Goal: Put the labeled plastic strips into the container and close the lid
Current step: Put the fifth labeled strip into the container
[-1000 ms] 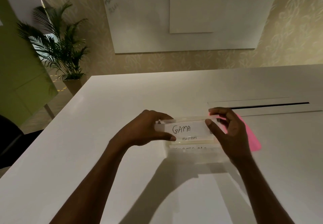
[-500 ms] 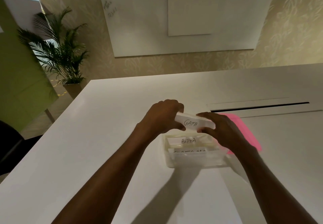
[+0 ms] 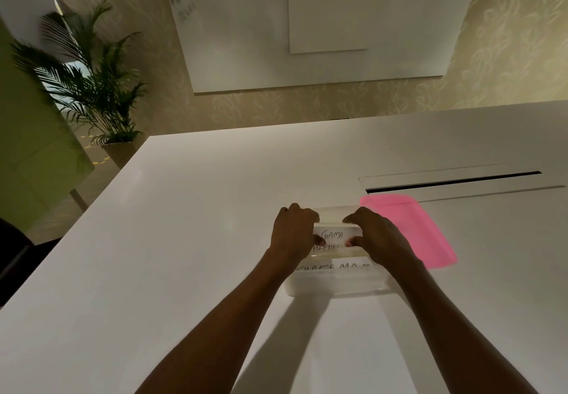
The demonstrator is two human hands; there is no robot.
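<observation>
Container [image 3: 338,286] holds labeled strips [image 3: 333,267]; both hands [image 3: 293,233] [image 3: 379,241] pinch GAMA strip [image 3: 333,235].

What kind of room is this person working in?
Probably an office meeting room. There is a long white table with a cable slot in it, a whiteboard on the wall, and a potted palm in the corner.

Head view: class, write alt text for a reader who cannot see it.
The left hand and right hand hold the GAMA strip by its ends over an open clear container on a white table. A pink lid lies beside it.
</observation>
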